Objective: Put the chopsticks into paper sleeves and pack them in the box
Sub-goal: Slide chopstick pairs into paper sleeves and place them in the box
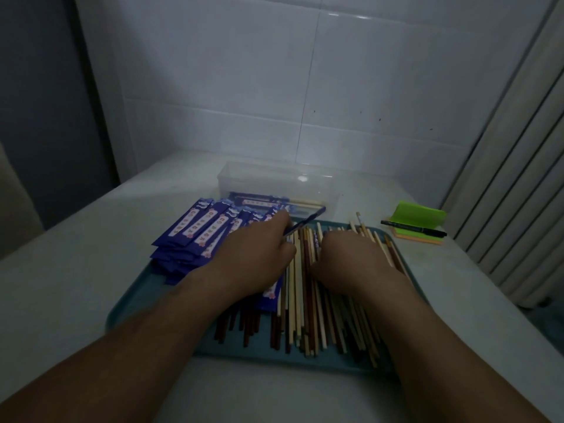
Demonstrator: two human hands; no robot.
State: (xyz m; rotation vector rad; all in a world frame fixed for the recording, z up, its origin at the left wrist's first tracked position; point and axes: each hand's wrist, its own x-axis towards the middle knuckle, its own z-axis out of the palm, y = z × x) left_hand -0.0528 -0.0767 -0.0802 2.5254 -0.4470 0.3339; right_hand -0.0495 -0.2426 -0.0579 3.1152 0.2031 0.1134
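Chopsticks (305,315) lie loose in a tray (262,354), with sleeves (195,236) stacked at its left. Left hand (259,251) pinches 1 sleeve (305,222) above them. Right hand (351,257) rests curled on the chopsticks; whether it grasps any, I cannot tell. Box (274,181) behind holds sleeved pairs.

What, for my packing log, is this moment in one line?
left hand: holds paper sleeve | right hand: on loose chopsticks, grip unclear | box: some sleeved chopsticks inside

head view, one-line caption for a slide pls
The left hand holds a blue paper sleeve while the right hand sits on loose chopsticks on a teal tray, clear box behind.
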